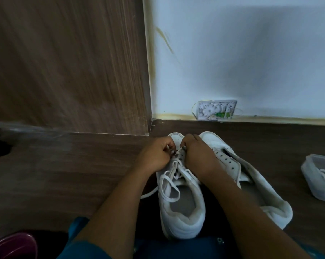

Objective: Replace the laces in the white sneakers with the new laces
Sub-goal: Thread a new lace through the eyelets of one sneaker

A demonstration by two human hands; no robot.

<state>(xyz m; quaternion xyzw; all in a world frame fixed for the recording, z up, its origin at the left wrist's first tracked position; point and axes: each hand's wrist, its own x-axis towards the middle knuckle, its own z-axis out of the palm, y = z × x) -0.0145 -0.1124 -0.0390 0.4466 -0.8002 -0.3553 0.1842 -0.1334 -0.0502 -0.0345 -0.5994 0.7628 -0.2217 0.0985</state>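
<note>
Two bare forearms reach from 6 o'clock across a dark wood-grain floor (83, 174), with a maroon rim (13, 245) at 7 o'clock. At centre, toes toward 12, the scuffed left sneaker (182, 217) carries a loose white lace (169, 184); the right sneaker (255, 176) shows bare eyelets. The left hand (156, 154) and right hand (197, 154), fingers curled, pinch the lace near the toe. A clear tub (311, 165) sits at 3 o'clock. Beyond rise a wooden panel (64, 62) and a white wall (232, 53).

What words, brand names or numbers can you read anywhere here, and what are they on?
No readable text anywhere in this view.
The laced sneaker: no brand or label shows.
The unlaced sneaker: none either.
The wall box: markings inside too blurred to read.
The plastic container: no label shows.
</note>
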